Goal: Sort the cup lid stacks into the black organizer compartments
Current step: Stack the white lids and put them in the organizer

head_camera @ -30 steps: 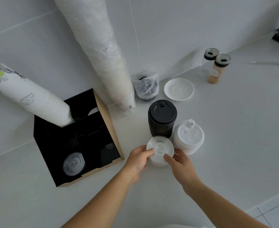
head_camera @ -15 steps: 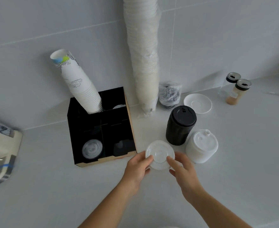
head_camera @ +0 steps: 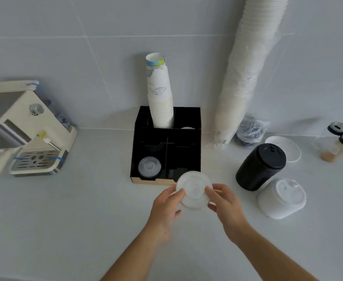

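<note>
Both hands hold a stack of clear lids (head_camera: pixel 194 189) above the counter, just in front of the black organizer (head_camera: pixel 186 159). My left hand (head_camera: pixel 165 205) grips its left side and my right hand (head_camera: pixel 225 203) grips its right side. The stack overlaps the organizer's front right corner. Another stack of clear lids (head_camera: pixel 149 166) sits in the front left compartment. A stack of paper cups (head_camera: pixel 160 94) stands in the back left compartment. To the right on the counter stand a stack of black lids (head_camera: pixel 260 167) and a stack of white lids (head_camera: pixel 281 197).
A cream coffee machine (head_camera: pixel 25 134) stands at the left. A long wrapped sleeve of cups (head_camera: pixel 245 74) leans on the wall behind the organizer. A bag of black lids (head_camera: pixel 250 130), a white saucer (head_camera: pixel 288 149) and two shaker jars (head_camera: pixel 340 142) lie at the right.
The clear lid stack has left the spot beside the black and white stacks and moved left toward the organizer's front, carried by both hands. The view has swung left, revealing the coffee machine.
</note>
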{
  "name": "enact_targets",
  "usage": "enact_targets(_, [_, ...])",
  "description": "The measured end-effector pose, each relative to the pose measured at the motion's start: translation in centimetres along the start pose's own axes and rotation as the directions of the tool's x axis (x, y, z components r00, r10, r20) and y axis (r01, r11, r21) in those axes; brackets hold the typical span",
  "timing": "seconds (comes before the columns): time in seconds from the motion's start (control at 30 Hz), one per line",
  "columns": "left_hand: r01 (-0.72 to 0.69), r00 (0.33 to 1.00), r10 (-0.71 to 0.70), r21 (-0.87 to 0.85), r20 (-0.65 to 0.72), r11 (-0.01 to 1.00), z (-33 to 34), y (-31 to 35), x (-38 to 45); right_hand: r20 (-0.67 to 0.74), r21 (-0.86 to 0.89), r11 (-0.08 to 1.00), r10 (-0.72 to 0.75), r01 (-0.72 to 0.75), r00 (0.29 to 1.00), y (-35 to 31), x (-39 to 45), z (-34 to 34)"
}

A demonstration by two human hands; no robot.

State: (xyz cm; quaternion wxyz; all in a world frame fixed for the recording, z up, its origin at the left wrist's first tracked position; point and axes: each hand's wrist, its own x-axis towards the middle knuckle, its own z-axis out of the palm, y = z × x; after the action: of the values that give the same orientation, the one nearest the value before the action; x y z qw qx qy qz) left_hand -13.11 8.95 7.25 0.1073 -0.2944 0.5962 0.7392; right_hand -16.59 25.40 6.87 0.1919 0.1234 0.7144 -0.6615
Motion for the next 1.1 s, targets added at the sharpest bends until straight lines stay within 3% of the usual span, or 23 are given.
enact_targets(0.27, [-0.03,0.993,0.025,-0.044,-0.118,0.999,-5.2,1.7,-0.7,0.11,-0.1,0.995,0.015,-0.003,0.994,-2.3,0.6,5.3])
enact_targets(0.67, [-0.065,0.996,0.047,-0.235,-0.082,0.97,-9.2,3.6,0.8,0.259,-0.24,0.971,0.062,0.002,0.964,-7.8,6.3,10.9])
enact_targets(1.1, [0.05,0.967,-0.133,-0.35,-0.217,0.935,-9.2,6.0,8.4,0.302,-0.32,0.939,0.223,-0.121,0.927,-10.5,14.9,16.2])
